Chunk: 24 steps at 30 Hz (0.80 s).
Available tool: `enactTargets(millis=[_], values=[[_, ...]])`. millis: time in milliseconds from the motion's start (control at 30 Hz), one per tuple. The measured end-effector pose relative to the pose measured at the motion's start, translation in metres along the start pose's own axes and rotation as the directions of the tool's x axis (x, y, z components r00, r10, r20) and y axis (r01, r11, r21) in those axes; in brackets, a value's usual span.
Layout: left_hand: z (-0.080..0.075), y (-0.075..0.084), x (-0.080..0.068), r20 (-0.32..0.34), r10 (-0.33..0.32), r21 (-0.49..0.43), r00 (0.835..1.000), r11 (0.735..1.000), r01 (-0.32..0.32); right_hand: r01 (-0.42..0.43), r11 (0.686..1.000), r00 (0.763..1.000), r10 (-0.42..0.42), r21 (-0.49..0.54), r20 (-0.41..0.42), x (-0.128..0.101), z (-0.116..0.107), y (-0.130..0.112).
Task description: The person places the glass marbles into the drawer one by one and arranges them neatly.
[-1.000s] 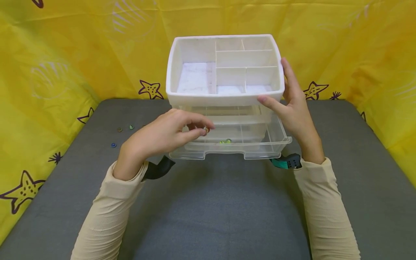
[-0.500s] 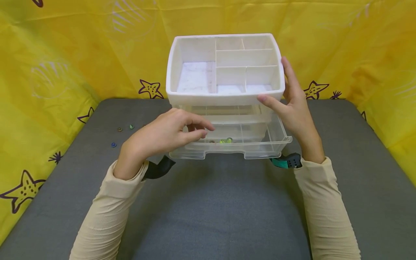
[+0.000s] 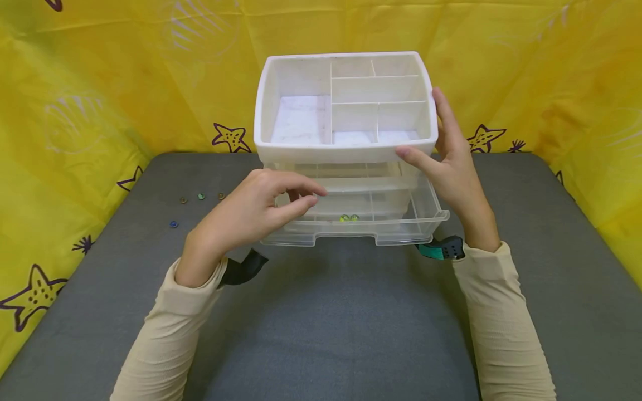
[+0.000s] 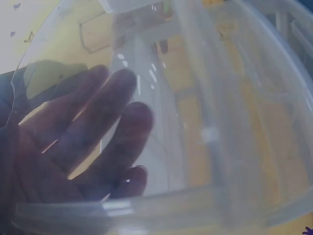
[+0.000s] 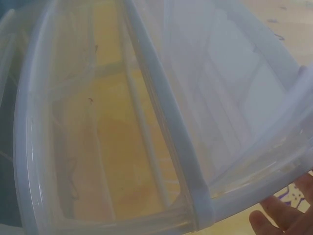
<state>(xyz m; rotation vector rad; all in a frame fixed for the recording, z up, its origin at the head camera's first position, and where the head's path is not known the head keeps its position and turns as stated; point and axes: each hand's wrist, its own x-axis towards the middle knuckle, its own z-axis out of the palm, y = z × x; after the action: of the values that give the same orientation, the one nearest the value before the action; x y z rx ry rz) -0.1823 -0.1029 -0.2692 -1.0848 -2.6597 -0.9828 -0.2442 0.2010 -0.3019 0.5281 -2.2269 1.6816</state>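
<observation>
Steadying the white plastic organiser with its divided top tray, the person's right hand lies flat against the unit's right side, fingers straight up the wall and thumb pressed to the front rim; it clamps nothing, and seems placed there to keep the unit from sliding. The organiser stands toward the far edge of the grey padded table, about midway between left and right. Its clear plastic lower drawer is pulled out toward the near edge, and a few small glass marbles lie in it close to the front wall.

The left hand hovers over the drawer's left part with fingers loosely curled, thumb and forefinger drawn close together. I can see nothing between them, and the left wrist view shows the fingers spread and relaxed behind the clear wall, so I take the hand as holding nothing.

More small beads lie scattered near the table's left edge, well apart from the organiser. A yellow star-patterned cloth rises at the far and side edges, closing those off. Open grey surface stretches from the drawer front to the near edge, and between the left hand and the loose beads.
</observation>
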Motion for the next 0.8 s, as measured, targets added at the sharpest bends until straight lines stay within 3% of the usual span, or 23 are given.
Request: enactTargets(millis=[367,800], values=[[0.007,-0.007,-0.008,-0.167,0.143,0.0,0.976,0.989,-0.145,0.005,1.0,1.0,-0.005,-0.019,0.001,-0.001,0.0,0.0],[0.01,-0.009,-0.016,-0.28,0.188,-0.022,0.941,0.979,-0.202,-0.005,1.0,1.0,0.005,-0.027,0.0,-0.001,0.0,-0.001]])
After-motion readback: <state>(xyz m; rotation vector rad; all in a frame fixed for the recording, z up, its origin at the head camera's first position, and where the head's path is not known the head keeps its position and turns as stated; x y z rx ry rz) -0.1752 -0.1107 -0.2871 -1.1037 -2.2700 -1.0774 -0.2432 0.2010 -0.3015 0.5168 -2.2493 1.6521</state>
